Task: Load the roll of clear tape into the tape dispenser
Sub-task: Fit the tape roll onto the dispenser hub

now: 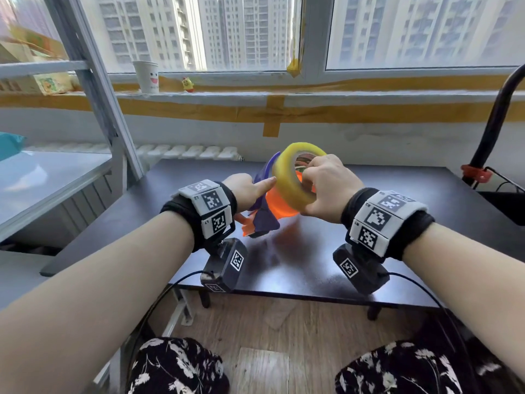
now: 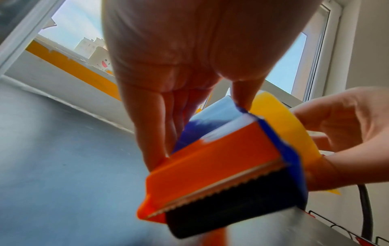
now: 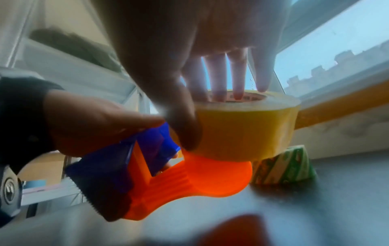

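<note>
Two bare forearms with marker-covered wristbands [image 1: 211, 204] reached forward over the near edge of the dark worktop [image 1: 369, 251]. Above the worktop's middle, the left hand [image 1: 250, 189] held the orange-and-blue tape dispenser [image 1: 264, 217] clear of the surface, fingers curled round its blue body and the thumb lying along the top. The right hand [image 1: 329, 189] gripped the roll of clear tape [image 1: 289, 177], which looked yellowish: the thumb [image 3: 185, 126] pressed on its outer face while the fingers [image 3: 238, 79] reached into the cardboard core. So held, the roll sat against the dispenser's orange side plate [image 3: 212, 174], just right of the left thumb. Its serrated blade [image 2: 216, 193] pointed back toward the person. Behind the roll, on the worktop's far side, stood a green patterned carton [image 3: 284, 166]. A paper cup [image 1: 147, 76] stood on the windowsill.
</note>
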A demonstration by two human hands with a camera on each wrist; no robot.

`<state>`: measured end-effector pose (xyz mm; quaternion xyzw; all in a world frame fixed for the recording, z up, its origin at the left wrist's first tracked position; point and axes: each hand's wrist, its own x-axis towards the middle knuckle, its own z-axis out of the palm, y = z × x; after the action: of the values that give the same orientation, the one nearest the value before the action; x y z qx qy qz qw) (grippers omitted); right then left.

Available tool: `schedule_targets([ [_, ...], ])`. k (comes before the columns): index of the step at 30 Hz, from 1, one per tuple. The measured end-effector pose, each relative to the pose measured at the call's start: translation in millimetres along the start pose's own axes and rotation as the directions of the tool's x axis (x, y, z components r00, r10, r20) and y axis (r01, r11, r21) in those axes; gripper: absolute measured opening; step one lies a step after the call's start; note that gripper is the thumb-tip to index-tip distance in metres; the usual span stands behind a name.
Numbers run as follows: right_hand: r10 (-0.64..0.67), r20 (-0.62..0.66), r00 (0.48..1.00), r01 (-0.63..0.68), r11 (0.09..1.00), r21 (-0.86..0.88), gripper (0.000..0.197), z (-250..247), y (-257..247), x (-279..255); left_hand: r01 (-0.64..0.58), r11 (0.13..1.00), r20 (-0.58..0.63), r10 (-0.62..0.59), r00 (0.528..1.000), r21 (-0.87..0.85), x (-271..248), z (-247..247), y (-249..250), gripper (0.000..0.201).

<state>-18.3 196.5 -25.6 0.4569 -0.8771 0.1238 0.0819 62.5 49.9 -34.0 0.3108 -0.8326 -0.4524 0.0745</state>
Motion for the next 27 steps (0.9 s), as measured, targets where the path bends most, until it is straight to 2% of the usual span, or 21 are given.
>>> schedule_targets([
  [6,-0.016,0.11,0.994,0.03,0.991,-0.131,0.038,-8.6,4.7,-8.8,-0.033,0.999,0.006,0.033,0.999,-0.001,0.9,-2.1,-0.4,0.048],
  [10,-0.032,0.1,0.994,0.052,0.977,-0.208,0.04,-8.3,3.2,-14.4,-0.012,0.999,0.036,0.014,0.999,-0.044,1.8,-2.2,-0.5,0.046],
  [15,-0.046,0.136,0.99,0.082,0.96,-0.267,0.041,-14.2,-1.7,-16.5,0.07,0.987,0.11,-0.054,0.992,-0.148,-1.9,-0.2,-2.2,0.047],
  [21,-0.063,0.127,0.99,0.1,0.944,-0.314,0.037,-8.4,-4.1,-17.2,0.059,0.977,0.135,-0.032,0.99,-0.207,-4.6,2.8,-0.2,0.042],
  [23,-0.031,0.099,0.995,0.056,0.966,-0.253,0.049,-5.2,-1.8,-16.1,0.032,0.984,0.12,-0.011,0.993,-0.173,-4.7,1.8,1.5,0.041],
  [27,0.074,0.094,0.993,-0.069,0.996,-0.05,0.101,-5.3,7.3,-10.5,0.021,0.995,0.131,-0.008,0.991,-0.093,-4.3,-2.4,7.6,0.043],
])
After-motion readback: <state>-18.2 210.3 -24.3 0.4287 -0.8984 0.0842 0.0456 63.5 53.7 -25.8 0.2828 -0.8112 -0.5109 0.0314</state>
